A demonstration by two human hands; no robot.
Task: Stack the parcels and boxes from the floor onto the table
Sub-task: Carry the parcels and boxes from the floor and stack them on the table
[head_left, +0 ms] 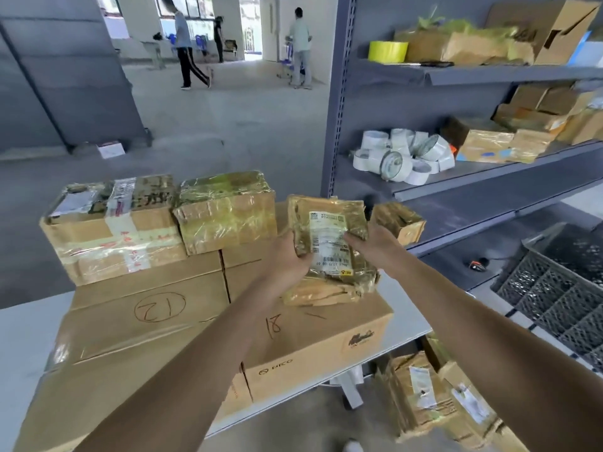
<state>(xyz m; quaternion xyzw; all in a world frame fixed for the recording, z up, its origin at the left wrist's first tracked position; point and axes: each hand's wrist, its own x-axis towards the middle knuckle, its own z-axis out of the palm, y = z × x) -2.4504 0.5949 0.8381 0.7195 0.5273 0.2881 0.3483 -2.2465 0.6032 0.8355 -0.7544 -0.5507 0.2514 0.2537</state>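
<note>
1. Two hands carry one flat, tape-wrapped parcel with a white label: the left hand has its grip clamped on the parcel's left edge, the right hand clamped on its right edge. The parcel hangs above the box marked 18, over another flat packet lying there.
2. Risk: the tape wrap looks slick, so the parcel could slide off if set tilted on the uneven packet beneath.
3. Risk: the box marked 18 sits close to the worktop's right edge; a parcel placed off-centre may tip toward the floor, where more parcels wait.
4. Risk: the small box just right of the hands could be knocked by the right wrist.
5. Surface: the pale worktop already bears the box marked 21, with a taped carton and a wrapped carton stacked further back.
6. Room: grey shelving on the right holds tape rolls and cardboard; a grey crate stands below. People walk in the concrete hall behind.
</note>
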